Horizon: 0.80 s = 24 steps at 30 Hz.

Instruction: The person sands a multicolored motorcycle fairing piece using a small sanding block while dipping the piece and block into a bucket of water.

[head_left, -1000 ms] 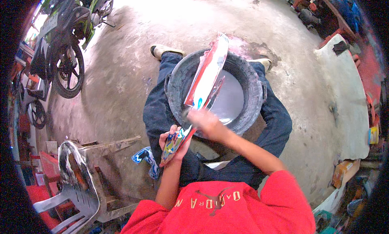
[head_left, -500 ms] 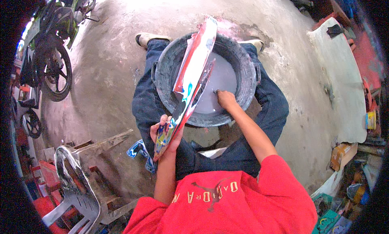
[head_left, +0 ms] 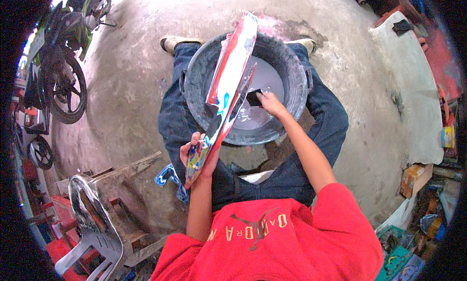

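Note:
A long motorcycle body panel [head_left: 238, 57], painted white, red, black and blue, slants over the left part of a round black tub [head_left: 295, 74]. My left hand [head_left: 210, 169] is closed round the panel's narrow, multicoloured lower end. Cloudy grey water [head_left: 271, 79] lies in the tub between my legs. Over this water, just right of the panel, my right hand [head_left: 271, 104] pinches a small dark sheet that looks like sandpaper [head_left: 253, 97]. The sheet's left edge is close to the panel; whether they touch I cannot tell.
A blue-and-white curved piece [head_left: 168, 176] shows beside my left forearm. Lower left stand a worn plastic chair [head_left: 92, 227] and a wooden frame [head_left: 124, 171]. A motorcycle [head_left: 65, 86] is parked at the left. On the right are a pale board [head_left: 413, 96] and a cardboard box [head_left: 416, 179].
My right hand has risen from the water and moved slightly up and left, bringing the dark sandpaper into sight. The panel has shifted a little up and left in my left hand.

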### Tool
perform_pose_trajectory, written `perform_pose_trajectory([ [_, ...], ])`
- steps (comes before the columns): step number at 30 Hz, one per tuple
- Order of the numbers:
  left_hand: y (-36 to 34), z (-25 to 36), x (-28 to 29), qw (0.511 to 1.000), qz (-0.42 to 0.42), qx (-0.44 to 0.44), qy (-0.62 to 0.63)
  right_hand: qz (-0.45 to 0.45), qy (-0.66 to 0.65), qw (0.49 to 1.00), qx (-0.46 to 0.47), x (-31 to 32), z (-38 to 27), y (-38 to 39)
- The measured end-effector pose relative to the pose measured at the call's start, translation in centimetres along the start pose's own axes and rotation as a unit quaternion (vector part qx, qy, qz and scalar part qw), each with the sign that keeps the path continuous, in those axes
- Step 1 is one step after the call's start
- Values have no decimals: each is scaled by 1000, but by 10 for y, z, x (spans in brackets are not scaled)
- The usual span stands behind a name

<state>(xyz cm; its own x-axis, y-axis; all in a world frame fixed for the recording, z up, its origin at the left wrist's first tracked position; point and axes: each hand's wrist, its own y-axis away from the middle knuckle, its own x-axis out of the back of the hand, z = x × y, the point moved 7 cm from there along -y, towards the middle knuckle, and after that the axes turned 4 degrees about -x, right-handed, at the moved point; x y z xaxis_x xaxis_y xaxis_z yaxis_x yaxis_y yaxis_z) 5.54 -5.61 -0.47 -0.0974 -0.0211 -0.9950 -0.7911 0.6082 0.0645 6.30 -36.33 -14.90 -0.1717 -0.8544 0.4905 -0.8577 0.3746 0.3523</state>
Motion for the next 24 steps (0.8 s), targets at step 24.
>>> perform_pose_trajectory([
  [24, -2, 0, -50, 997, 46, -60, -20, 54, 84, 827, 553, -23, -254, 169],
])
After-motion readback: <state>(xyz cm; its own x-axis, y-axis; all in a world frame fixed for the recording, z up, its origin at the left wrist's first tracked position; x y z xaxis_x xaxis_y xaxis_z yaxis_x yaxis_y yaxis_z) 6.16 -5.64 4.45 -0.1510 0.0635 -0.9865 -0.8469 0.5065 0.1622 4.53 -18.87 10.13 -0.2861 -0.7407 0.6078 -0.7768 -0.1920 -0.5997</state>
